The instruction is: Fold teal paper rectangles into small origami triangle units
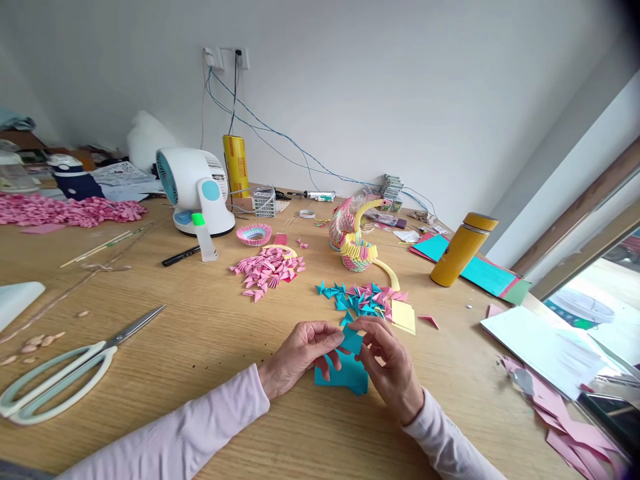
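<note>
My left hand (300,353) and my right hand (387,367) meet over the wooden table (210,333), both pinching a small blue paper piece (351,340) between their fingertips. Under the hands lies a stack of blue paper slips (345,377). Just beyond the hands sits a heap of folded blue and pink paper triangles (363,298), with yellow paper squares (403,315) beside it. Farther back is a pile of pink folded triangles (269,269) and a partly built paper swan (353,237).
Large scissors (70,373) lie at the left. A white fan (193,190), glue bottle (204,238), black pen (180,256) and pink paper bowl (254,233) stand behind. A yellow flask (463,249), coloured sheets (480,270) and white papers (545,347) are at the right.
</note>
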`<state>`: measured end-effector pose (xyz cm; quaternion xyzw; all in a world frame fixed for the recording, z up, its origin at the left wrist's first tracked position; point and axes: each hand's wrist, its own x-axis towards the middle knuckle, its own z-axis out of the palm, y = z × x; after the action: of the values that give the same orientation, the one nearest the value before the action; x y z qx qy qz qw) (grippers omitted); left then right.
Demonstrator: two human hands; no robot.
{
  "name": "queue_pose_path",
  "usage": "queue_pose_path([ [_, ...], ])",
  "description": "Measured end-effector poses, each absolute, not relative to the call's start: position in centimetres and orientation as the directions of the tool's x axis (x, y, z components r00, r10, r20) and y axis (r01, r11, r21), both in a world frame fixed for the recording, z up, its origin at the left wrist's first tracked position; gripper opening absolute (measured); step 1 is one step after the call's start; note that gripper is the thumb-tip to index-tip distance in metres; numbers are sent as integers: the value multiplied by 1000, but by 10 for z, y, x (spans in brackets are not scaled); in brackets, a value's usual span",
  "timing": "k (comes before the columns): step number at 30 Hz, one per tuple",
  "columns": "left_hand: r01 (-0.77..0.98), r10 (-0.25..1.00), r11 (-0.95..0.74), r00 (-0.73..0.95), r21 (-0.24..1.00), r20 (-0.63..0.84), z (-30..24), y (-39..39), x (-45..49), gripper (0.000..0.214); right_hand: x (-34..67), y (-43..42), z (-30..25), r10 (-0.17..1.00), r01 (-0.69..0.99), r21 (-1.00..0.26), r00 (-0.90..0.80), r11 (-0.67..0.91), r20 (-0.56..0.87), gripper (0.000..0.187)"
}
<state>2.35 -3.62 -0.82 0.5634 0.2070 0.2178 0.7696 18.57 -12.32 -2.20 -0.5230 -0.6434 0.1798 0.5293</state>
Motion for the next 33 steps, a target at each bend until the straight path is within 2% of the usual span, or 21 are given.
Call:
queue_pose_path([
  [3,-75,587,189,808,979,-51,-6,-38,22,35,189,-121,-28,885,436,-840,175,323,432,16],
  [5,-64,649,50,761,997,17,-3,-40,20,34,190,-121,-33,903,393,-884,232,254,363,12],
  [8,-34,703,-187,694,982,158,-3,-43,19,29,191,-120,-36,918,325,-924,265,203,295,14],
  [10,-6,693,-254,696,967,186,-5,-43,19,32,191,-119,-36,932,289,-937,239,199,272,18],
  [12,-2,676,-240,717,971,169,-9,-42,21,32,190,-118,-35,942,267,-945,220,190,252,22],
  [20,-62,686,1,726,998,45,-13,-38,26,36,186,-118,-29,969,144,-986,218,84,114,32],
  [27,-4,669,-97,740,995,68,-15,-41,24,54,184,-118,-24,970,71,-997,238,42,58,37],
  [33,-7,677,-134,729,991,97,-17,-40,24,36,184,-119,-24,971,103,-994,231,34,57,35],
])
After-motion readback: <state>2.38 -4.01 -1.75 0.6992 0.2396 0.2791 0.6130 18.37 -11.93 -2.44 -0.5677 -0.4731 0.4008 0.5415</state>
